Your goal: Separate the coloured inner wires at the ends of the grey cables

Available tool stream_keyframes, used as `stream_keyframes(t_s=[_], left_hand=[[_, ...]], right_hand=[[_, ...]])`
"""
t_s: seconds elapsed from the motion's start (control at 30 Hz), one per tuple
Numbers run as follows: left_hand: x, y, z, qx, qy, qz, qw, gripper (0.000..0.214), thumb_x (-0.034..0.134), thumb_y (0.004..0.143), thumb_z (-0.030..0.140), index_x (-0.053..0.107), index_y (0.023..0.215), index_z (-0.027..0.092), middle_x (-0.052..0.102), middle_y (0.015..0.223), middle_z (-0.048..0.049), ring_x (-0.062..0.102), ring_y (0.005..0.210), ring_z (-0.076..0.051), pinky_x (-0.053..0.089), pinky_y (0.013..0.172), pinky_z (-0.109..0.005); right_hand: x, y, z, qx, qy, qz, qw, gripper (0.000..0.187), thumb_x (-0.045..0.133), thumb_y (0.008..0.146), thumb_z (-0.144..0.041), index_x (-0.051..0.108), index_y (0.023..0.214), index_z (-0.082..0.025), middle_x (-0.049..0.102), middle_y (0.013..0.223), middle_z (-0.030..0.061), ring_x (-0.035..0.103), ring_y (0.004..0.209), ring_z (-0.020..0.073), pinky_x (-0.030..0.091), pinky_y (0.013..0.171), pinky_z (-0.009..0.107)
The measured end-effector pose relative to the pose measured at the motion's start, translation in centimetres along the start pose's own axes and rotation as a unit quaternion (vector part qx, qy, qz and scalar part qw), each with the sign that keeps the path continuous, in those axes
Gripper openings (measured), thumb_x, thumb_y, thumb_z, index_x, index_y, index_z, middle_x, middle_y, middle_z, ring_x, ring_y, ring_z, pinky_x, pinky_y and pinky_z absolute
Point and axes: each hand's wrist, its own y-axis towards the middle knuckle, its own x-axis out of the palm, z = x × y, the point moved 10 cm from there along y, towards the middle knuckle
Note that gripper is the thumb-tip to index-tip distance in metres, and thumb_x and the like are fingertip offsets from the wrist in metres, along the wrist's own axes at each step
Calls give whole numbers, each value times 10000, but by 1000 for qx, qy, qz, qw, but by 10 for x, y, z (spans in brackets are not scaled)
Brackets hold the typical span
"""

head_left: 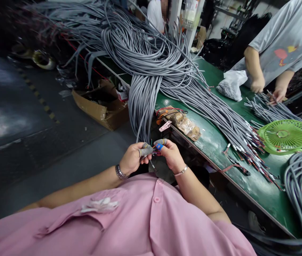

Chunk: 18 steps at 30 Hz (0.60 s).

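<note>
Close in front of my body, both hands pinch thin coloured wires (155, 150) at the end of a grey cable. My left hand (135, 156), with grey finger covers on its thumb and a finger, is closed on the wires. From the other side my right hand (170, 153) grips them too, with a blue wrap on the thumb and a grey cover on a finger. The fingertips nearly meet and hide much of the wires. Just behind my hands, a thick bundle of grey cables (143, 103) hangs over the table edge.
The green table (206, 124) carries a large heap of grey cables (140, 49), a green plastic basket (285, 137) and a white plastic bag (231, 85). A cardboard box (103, 106) stands on the floor at left. A co-worker's hands (277, 95) handle cables across the table.
</note>
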Motion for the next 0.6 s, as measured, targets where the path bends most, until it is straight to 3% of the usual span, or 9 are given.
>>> stream_keyframes(t_s=[0.23, 0.47, 0.6], left_hand=[[9, -3, -2, -14, 44, -47, 998, 103, 620, 680, 195, 602, 599, 134, 626, 514, -25, 511, 368, -87, 293, 351, -184], [-8, -2, 4, 31, 3, 35, 999, 128, 659, 716, 225, 594, 647, 139, 635, 537, -9, 515, 388, -80, 308, 359, -174], [-8, 0, 4, 34, -13, 50, 998, 123, 660, 717, 221, 595, 655, 137, 636, 545, -11, 518, 397, -78, 312, 363, -170]], right_hand=[[7, -3, -2, -18, 11, 9, 1000, 284, 787, 626, -365, 635, 757, -164, 647, 666, -20, 542, 578, 95, 440, 568, 228], [-3, 0, 5, -26, -4, 60, 998, 285, 783, 640, -382, 681, 783, -158, 653, 680, -4, 532, 554, 92, 425, 532, 226], [-9, 4, 9, -14, 6, 74, 997, 282, 780, 647, -379, 692, 790, -153, 637, 653, -7, 505, 517, 79, 422, 513, 222]])
